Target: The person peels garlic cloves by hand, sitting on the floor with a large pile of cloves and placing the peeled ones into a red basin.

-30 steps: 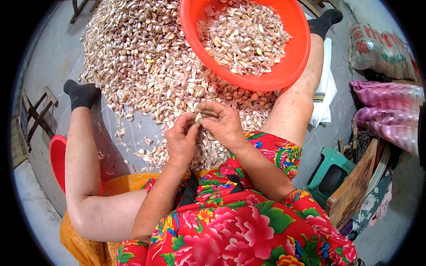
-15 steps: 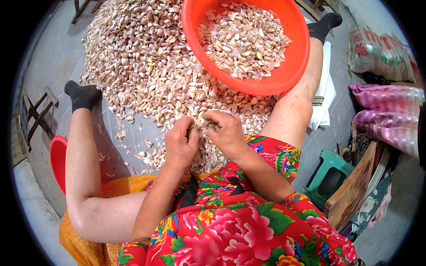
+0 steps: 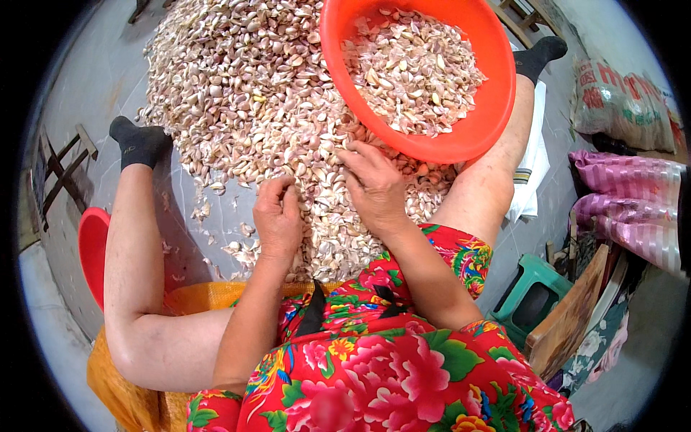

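While the person sat on the floor with legs spread, both hands worked at the near edge of a big heap of garlic cloves lying between the legs. The left hand rested on the cloves with its fingers curled under; whether that grip held a clove I could not tell. The right hand lay flat, fingers spread loosely over the cloves, its grip open and closed on nothing that showed. The two hands were near each other but apart, with a narrow strip of cloves between them.

Just beyond the right hand, an orange basin partly filled with cloves sat on the heap, its near rim close to the fingertips and beside the right thigh. The heap spread far and to the left, thinning into scattered cloves and bare floor near the left leg. A red basin showed at the left, outside the left knee. To the right stood a green stool, a wooden board and striped sacks, crowding that side, so the freest floor lay on the far left.
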{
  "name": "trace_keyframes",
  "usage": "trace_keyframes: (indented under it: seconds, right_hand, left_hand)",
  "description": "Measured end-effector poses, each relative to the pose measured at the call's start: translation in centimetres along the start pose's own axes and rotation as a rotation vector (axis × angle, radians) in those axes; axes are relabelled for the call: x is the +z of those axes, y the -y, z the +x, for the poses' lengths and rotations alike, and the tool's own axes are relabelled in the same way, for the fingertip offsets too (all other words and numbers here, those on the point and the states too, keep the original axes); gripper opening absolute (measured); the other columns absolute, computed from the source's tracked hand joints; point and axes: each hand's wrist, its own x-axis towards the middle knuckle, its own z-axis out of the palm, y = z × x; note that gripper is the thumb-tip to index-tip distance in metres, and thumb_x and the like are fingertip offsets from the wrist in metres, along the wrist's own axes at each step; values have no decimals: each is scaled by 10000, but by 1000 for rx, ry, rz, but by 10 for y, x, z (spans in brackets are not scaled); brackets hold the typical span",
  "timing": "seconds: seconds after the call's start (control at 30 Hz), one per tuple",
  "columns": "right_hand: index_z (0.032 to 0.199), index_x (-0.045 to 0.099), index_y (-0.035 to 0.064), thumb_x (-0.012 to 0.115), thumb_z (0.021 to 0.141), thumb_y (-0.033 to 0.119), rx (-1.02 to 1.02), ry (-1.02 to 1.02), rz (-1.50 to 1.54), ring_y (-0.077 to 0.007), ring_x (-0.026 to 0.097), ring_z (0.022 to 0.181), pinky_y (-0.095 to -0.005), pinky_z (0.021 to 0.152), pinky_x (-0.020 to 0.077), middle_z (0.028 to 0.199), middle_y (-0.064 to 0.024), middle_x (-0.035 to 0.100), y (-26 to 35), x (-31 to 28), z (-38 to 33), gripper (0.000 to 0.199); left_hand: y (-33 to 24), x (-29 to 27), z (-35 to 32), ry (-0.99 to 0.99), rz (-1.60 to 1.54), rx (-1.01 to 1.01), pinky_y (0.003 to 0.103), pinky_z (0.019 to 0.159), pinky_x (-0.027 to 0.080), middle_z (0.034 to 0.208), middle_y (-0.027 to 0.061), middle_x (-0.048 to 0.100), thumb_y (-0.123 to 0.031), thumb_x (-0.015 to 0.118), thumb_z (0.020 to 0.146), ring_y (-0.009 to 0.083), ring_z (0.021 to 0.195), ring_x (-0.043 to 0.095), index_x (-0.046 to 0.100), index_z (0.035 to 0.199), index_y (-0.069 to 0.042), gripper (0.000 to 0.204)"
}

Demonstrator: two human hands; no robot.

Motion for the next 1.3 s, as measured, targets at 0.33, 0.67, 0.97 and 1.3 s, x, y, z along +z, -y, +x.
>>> trace_keyframes:
  seconds: [0.33, 0.67, 0.97, 1.3]
  right_hand:
    - [933, 646, 55, 732, 797, 58, 31, 237, -254, -354, 676, 896, -454, 767, 540, 954, -131, 631, -12, 15, -9, 160]
    - [944, 615, 1, 708, 880, 37, 554, 241, 390, -57, 535, 703, -261, 630, 462, 773, -8, 594, -21, 6, -18, 118]
    - [997, 629, -9, 731, 880, 19, 620, 277, 539, -51, 561, 670, -236, 593, 466, 818, 1, 646, -26, 9, -23, 158]
    - [1058, 643, 18, 680, 969, 72, 786, 343, 1131, -124, 724, 747, -212, 564, 549, 960, -82, 744, -20, 4, -16, 110]
  left_hand:
    - [27, 0, 6, -36, -132, -104, 303, 761, 516, 940, 78, 665, -14, 617, 933, 176, 835, 634, 685, 1004, 5, 100]
    - [39, 2, 9, -72, -184, -198, 304, 761, 512, 915, 81, 664, -8, 623, 929, 181, 833, 633, 688, 998, 0, 95]
    - [14, 6, 11, -56, -185, -48, 298, 747, 508, 909, 72, 652, 14, 643, 908, 175, 829, 624, 694, 1019, -9, 124]
    - [-12, 9, 2, 195, -398, -33, 247, 717, 510, 939, 29, 644, 13, 662, 938, 103, 838, 614, 704, 1084, 1, 152]
